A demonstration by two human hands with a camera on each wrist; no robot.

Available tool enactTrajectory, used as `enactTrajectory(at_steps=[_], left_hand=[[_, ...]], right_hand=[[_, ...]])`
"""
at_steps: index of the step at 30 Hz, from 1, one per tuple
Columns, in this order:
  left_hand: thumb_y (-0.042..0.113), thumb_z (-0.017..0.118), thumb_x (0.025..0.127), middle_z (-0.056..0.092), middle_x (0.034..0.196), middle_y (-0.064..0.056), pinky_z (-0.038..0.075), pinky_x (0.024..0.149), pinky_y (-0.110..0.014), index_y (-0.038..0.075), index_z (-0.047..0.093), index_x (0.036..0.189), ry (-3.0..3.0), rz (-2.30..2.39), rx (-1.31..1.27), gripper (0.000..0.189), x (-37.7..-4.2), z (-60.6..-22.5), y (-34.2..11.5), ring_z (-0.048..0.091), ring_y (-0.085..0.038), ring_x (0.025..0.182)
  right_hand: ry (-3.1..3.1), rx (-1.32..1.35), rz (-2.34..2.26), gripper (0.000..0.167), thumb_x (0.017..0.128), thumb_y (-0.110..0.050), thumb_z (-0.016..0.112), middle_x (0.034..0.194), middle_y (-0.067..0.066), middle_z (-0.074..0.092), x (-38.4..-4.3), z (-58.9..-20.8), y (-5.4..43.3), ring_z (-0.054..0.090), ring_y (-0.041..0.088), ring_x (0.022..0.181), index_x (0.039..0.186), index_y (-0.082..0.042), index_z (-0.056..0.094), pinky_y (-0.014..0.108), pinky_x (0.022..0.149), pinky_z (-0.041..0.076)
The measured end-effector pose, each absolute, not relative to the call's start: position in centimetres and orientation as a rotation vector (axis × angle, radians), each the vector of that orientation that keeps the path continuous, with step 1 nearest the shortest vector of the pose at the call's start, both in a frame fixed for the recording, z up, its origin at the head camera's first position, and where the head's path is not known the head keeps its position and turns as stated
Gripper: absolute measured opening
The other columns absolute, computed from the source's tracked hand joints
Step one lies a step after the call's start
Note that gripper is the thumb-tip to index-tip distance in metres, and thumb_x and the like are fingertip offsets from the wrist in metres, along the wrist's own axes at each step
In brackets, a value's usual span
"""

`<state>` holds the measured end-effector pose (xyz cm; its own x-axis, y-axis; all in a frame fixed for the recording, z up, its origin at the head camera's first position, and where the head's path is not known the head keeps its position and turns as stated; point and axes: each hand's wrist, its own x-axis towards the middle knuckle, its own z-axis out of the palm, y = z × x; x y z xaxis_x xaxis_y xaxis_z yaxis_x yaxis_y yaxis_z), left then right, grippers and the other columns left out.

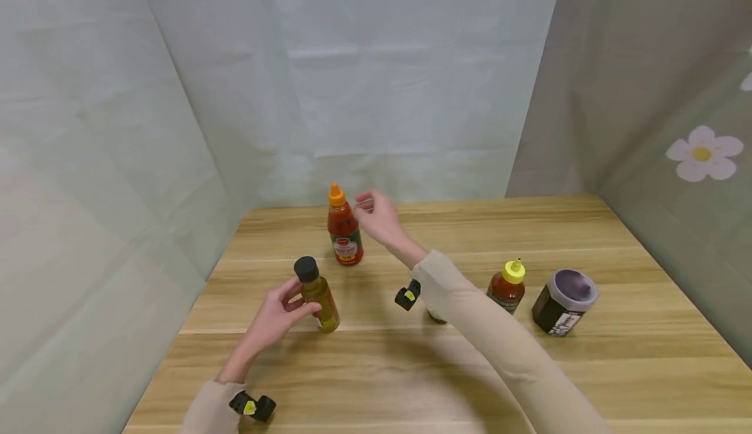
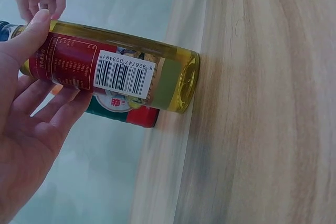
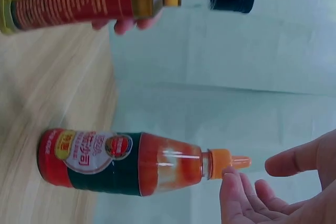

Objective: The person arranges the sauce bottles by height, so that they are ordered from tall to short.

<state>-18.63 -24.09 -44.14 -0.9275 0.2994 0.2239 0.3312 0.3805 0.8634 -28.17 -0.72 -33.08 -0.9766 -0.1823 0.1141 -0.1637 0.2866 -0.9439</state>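
Observation:
My left hand (image 1: 275,316) holds a bottle of yellow oil (image 1: 322,302) with a black cap, thumb on one side and fingers on the other. In the left wrist view the oil bottle shows a red label and a barcode, its base close to the wooden tabletop. Farther back stands a red sauce bottle (image 1: 344,233) with an orange nozzle cap and a green label, upright. Beside its upper part is my right hand (image 1: 380,218), thumb and fingers apart. In the right wrist view the fingertips (image 3: 231,179) are right at the orange cap (image 3: 220,163), with nothing gripped.
On the right of the wooden table (image 1: 634,369) stand a sauce bottle with a yellow cap (image 1: 506,285) and a dark jar with a pale purple lid (image 1: 565,302). My right sleeve (image 1: 487,323) mostly hides another small container (image 1: 437,317). Pale curtains (image 1: 405,94) surround the table.

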Motion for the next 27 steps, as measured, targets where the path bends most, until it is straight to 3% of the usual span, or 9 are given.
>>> enactTrajectory(at_steps=[4,7,13,21,27], left_hand=[[0.014,0.073,0.085,0.056,0.134,-0.023,0.052,0.096,-0.039,0.006,0.046,0.14,-2.575,-1.64,-0.594,0.062,-18.7,-44.2,-24.1,0.055,0.007,0.115],[0.014,0.073,0.085,0.056,0.134,-0.023,0.052,0.096,-0.039,0.006,0.046,0.141,-2.569,-1.65,-0.595,0.062,-18.8,-44.2,-24.2,0.052,0.012,0.113],[0.013,0.072,0.086,0.056,0.134,-0.023,0.053,0.096,-0.039,0.006,0.046,0.14,-2.561,-1.631,-0.609,0.061,-18.8,-44.4,-24.3,0.051,0.013,0.113],[0.01,0.072,0.086,0.056,0.133,-0.024,0.053,0.095,-0.039,0.004,0.046,0.14,-2.546,-1.623,-0.612,0.06,-18.3,-44.6,-24.5,0.052,0.013,0.113],[0.011,0.072,0.086,0.055,0.135,-0.024,0.052,0.096,-0.04,0.005,0.045,0.14,-2.553,-1.628,-0.589,0.061,-18.1,-44.6,-24.5,0.05,0.014,0.114]], right_hand=[[2.38,-0.356,-1.952,0.028,0.095,0.0,0.05,0.118,0.024,0.061,-27.5,-33.2,-0.2,0.062,0.037,0.106,0.123,0.005,0.051,0.038,0.089,0.058],[2.334,-0.395,-1.994,0.027,0.096,0.001,0.048,0.118,0.026,0.06,-26.8,-33.5,0.5,0.063,0.039,0.105,0.122,0.006,0.051,0.037,0.086,0.058],[2.311,-0.505,-2.018,0.021,0.097,0.0,0.046,0.113,0.024,0.063,-25.4,-34.2,2.0,0.064,0.033,0.099,0.117,0.001,0.054,0.028,0.078,0.057],[2.34,-0.606,-2.007,0.018,0.098,-0.002,0.047,0.106,0.018,0.065,-23.7,-35.1,3.8,0.066,0.029,0.094,0.114,-0.002,0.056,0.047,0.085,0.057],[2.348,-0.681,-1.959,0.019,0.099,-0.003,0.047,0.107,0.017,0.066,-22.7,-35.4,5.3,0.066,0.027,0.094,0.117,-0.003,0.055,0.038,0.081,0.058]])
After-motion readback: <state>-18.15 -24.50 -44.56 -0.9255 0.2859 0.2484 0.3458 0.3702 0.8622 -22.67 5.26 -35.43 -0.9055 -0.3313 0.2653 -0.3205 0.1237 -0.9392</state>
